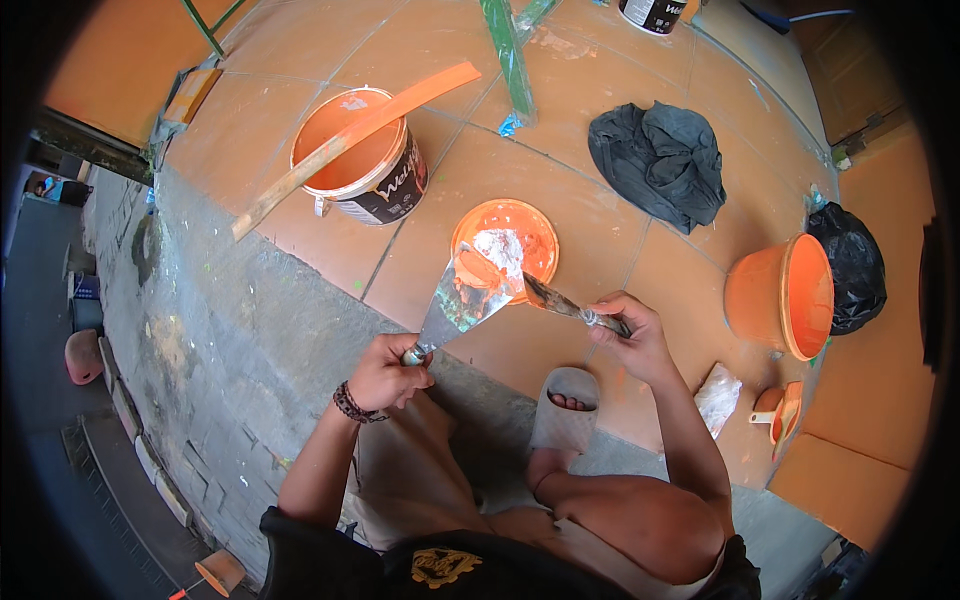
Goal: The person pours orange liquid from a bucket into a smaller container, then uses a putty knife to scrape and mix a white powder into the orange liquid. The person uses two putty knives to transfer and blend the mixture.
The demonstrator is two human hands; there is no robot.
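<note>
My left hand (pixel 385 375) is closed round the handle of a wide putty knife (pixel 462 300), its metal blade smeared with orange and some green. In my right hand (pixel 632 335) I grip a narrower, dark-stained scraper (pixel 560 300), its tip at the wide blade's right edge. Both tools meet over the near side of a round orange lid (pixel 543 235) lying on the floor. White putty (pixel 503 248) mixed with orange paint sits on the lid. The wide blade carries an orange smear and partly hides the lid.
A paint bucket (pixel 390 190) with an orange-coated stick (pixel 350 140) across its rim stands left of the lid. Dark cloth (pixel 660 165), an orange bucket (pixel 760 295), a black plastic bag (pixel 848 265) and a white packet (pixel 717 395) lie rightward. A green leg (pixel 508 60) stands ahead.
</note>
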